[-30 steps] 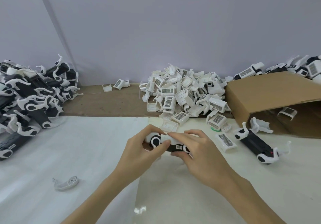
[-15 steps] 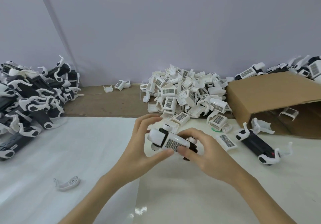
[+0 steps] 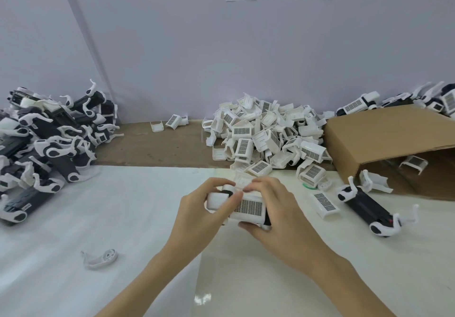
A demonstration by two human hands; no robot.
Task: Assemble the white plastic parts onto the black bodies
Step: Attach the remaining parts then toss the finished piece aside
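At the centre of the table (image 3: 73,218), both hands hold one workpiece just above the surface. The left hand (image 3: 197,216) grips the left end of the black body (image 3: 267,219), its fingers curled over the top and its thumb pressed against the near face. The right hand (image 3: 275,208) clamps the right end, with fingers curled over the top and thumb under the near lower edge. A white plastic part (image 3: 248,208) with a grid-patterned panel sits over the body between the two hands; only small dark portions of the body show at its right end and top. Whether the part is fully seated cannot be determined.

At 12 to 1 o'clock from the hands, a pile of loose white parts (image 3: 266,134) lies against the wall. At 2 o'clock, a cardboard box (image 3: 384,139) lies on its side with its opening toward the near right. At 3 o'clock, a second black body with white end pieces (image 3: 366,208) lies on the table, with a single white grid part (image 3: 325,203) just beside it, toward the hands. At 9 to 10 o'clock, a heap of black units (image 3: 44,144) occupies the left edge. At 8 o'clock, well apart from the hands, a lone white clip (image 3: 101,259) rests on the table.
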